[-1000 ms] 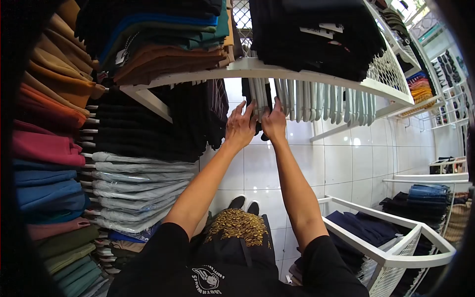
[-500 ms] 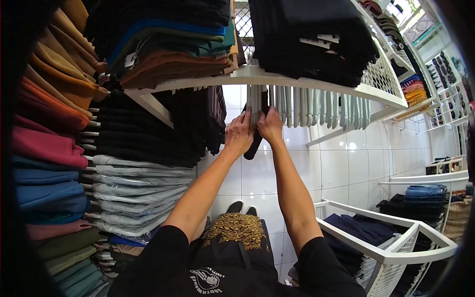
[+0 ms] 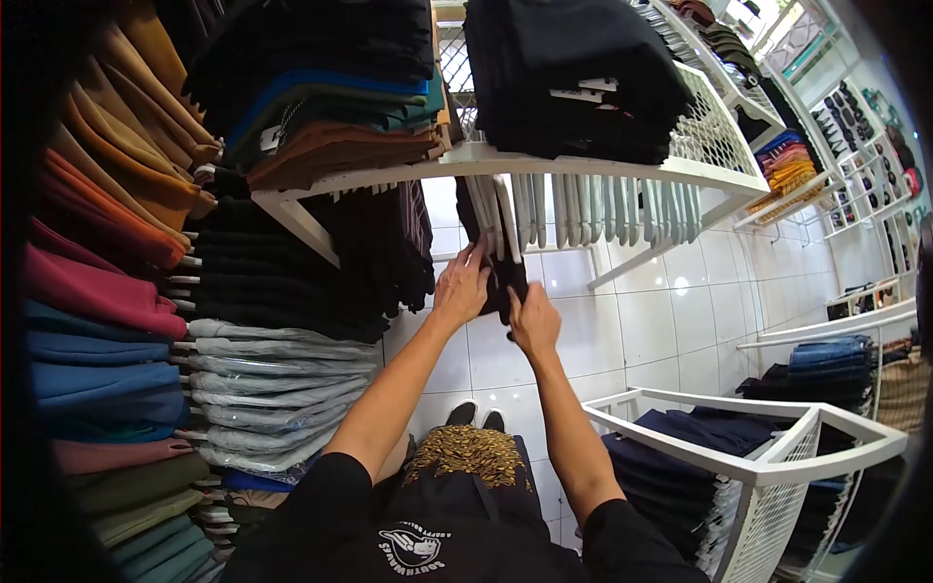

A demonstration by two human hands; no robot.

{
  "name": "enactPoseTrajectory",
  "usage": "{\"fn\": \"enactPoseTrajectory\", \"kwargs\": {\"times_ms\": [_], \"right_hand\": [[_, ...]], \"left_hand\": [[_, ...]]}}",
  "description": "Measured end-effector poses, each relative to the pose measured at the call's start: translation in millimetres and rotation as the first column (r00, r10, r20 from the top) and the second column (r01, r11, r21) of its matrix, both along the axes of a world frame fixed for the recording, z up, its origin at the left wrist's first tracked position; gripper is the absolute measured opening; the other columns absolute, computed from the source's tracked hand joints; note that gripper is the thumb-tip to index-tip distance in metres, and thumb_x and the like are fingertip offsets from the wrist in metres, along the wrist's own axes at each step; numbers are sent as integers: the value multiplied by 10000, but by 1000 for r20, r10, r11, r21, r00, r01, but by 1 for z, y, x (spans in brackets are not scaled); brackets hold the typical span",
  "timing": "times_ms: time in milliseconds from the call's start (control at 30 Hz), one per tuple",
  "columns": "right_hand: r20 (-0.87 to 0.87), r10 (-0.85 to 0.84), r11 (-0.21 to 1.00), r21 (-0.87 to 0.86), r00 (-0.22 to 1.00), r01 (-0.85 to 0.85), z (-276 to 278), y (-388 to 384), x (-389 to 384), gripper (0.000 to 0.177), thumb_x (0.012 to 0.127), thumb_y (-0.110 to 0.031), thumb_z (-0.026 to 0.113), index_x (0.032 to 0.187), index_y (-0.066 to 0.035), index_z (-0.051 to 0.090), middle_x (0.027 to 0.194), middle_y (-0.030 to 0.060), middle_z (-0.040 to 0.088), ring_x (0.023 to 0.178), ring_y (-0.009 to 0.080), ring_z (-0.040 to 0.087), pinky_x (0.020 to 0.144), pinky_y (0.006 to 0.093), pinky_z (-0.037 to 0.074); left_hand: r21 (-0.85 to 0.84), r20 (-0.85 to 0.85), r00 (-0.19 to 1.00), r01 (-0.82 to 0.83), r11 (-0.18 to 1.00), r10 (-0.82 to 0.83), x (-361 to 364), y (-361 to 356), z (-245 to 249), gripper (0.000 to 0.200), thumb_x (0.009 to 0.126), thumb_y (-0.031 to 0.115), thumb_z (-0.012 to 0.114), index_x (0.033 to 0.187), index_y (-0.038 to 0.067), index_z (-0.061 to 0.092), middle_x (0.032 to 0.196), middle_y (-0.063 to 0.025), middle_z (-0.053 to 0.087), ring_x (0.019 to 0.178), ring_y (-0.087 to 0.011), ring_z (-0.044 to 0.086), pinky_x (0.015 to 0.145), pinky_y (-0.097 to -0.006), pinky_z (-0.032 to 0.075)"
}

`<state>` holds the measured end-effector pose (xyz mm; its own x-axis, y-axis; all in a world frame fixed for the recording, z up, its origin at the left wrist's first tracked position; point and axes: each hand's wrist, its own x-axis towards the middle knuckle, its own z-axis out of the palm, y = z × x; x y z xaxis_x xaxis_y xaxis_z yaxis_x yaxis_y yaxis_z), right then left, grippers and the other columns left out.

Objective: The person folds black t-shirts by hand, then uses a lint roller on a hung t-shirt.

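Note:
My left hand (image 3: 462, 287) is closed at the ends of a few pale hangers (image 3: 489, 219) and the black garment hanging on them. Just to its right, my right hand (image 3: 534, 319) pinches the edge of the black garment (image 3: 509, 277). The garment hangs under the white shelf between both hands; its kind is hard to make out. Dark hanging clothes (image 3: 369, 243) are left of my left hand. Several white hangers (image 3: 598, 209) hang in a row on the right, beyond my right hand.
Folded black clothes (image 3: 573, 58) and coloured ones (image 3: 340, 121) are stacked on the white shelf (image 3: 544, 160). Grey garments in clear plastic (image 3: 282, 389) and coloured garments (image 3: 102, 364) fill the left. A white rack (image 3: 777, 471) with dark clothes stands at the lower right on white floor tiles.
Both hands have come down and nearer to me, drawing the black garment and hangers along. My right hand has moved apart from my left. The view has shifted slightly.

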<state>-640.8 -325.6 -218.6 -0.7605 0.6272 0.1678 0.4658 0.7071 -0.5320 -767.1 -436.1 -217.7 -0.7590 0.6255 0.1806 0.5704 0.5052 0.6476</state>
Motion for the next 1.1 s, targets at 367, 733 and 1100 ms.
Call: {"fn": "enactPoseTrajectory", "kwargs": {"times_ms": [367,733,1100], "right_hand": [[-57,-200,972,-140,978,191,42,-51,233,336,900,-350,749,810,-63,600,730,171,634,656,409,629,573,480,476],[-173,-595,774,136,785,618,165,-100,436,344,661,-269,924,728,-54,664,702,89,608,696,305,569,618,408,453],[-335,-842,420,82,422,904,216,-221,615,307,620,-95,897,803,-47,655,763,88,649,768,308,620,684,395,478]], "left_hand": [[112,68,965,243,963,-252,108,-21,61,674,932,251,671,1531,93,408,1466,-246,464,1333,-434,461,1129,-479,382],[157,-30,350,927,341,-936,249,52,185,285,806,127,759,1005,37,576,845,-187,616,840,-409,609,736,-477,474],[156,27,-186,971,-180,-982,474,14,291,321,868,241,771,1048,82,559,864,-149,707,787,-377,685,662,-449,526]]}}
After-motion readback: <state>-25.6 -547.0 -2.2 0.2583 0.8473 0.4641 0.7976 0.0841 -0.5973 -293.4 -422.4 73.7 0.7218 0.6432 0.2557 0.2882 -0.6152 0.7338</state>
